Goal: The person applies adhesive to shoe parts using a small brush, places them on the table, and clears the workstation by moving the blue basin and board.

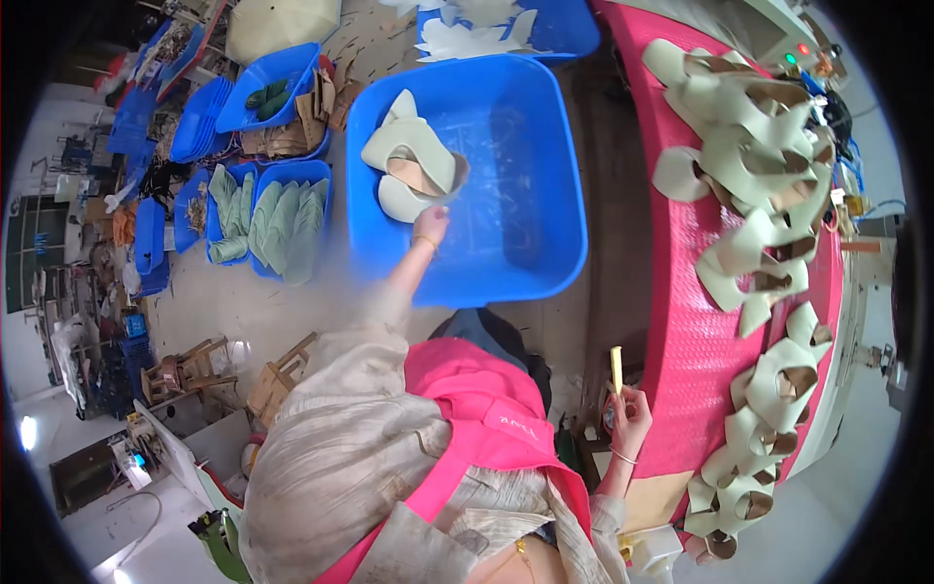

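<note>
My left hand (431,226) reaches over the near rim of a large blue plastic bin (525,282). Its fingers are closed at the lower edge of a pale green shoe upper (413,165), a curved leather-like piece with a tan lining, at the bin's left side. Part of that edge is blurred, and the fingertips are partly hidden. Beside the pink-covered bench, my right hand (630,423) is closed around a slim pale-yellow stick-like tool (616,370), held upright. The tool's lower end is hidden in the fingers.
On the right, a bench with a pink cover (681,350) bears several more pale green shoe uppers (769,263) in a row. Another blue bin (569,29) with white cut pieces stands beyond. Blue bins with folded green pieces (287,219) and wooden stools (195,370) are at left.
</note>
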Motion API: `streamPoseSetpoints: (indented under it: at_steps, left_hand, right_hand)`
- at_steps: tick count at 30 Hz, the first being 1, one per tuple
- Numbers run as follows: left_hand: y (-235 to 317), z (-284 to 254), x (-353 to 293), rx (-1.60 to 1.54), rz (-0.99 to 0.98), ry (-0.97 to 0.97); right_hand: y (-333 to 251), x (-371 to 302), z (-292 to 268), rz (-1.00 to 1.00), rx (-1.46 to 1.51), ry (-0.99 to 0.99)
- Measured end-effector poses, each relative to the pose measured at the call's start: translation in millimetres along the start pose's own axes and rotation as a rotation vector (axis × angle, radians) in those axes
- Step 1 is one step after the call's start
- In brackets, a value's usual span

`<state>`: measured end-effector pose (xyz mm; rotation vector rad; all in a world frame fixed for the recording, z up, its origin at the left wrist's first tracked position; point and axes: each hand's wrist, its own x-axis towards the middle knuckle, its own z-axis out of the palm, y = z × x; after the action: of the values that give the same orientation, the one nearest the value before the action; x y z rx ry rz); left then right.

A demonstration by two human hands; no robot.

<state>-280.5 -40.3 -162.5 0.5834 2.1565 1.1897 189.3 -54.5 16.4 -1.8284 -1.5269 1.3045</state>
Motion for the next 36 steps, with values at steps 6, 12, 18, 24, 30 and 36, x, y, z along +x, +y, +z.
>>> streamPoseSetpoints:
  at_steps: [6,12,18,24,30,36]
  left_hand:
    - [47,18,69,1.014,0.098,0.005]
    - [26,55,138,1.03,0.983,-0.121]
    - [6,54,136,1.158,0.352,-0.253]
    - [126,0,55,0.302,0.538,-0.652]
    - [150,-29,-9,0.345,0.936,-0.997]
    - [143,-30,-8,-0.059,0.282,-1.017]
  right_hand:
    - [-73,10,104,-0.113,-0.239,-0.181]
    - [-92,6,135,-0.07,-0.346,-0.225]
    - [-114,12,142,-0.019,-0.296,-0.137]
    - [-167,34,134,0.282,0.636,-0.203]
    - [-204,114,191,-0.215,0.226,-0.482]
    - [-146,81,202,-0.031,0.44,-0.597]
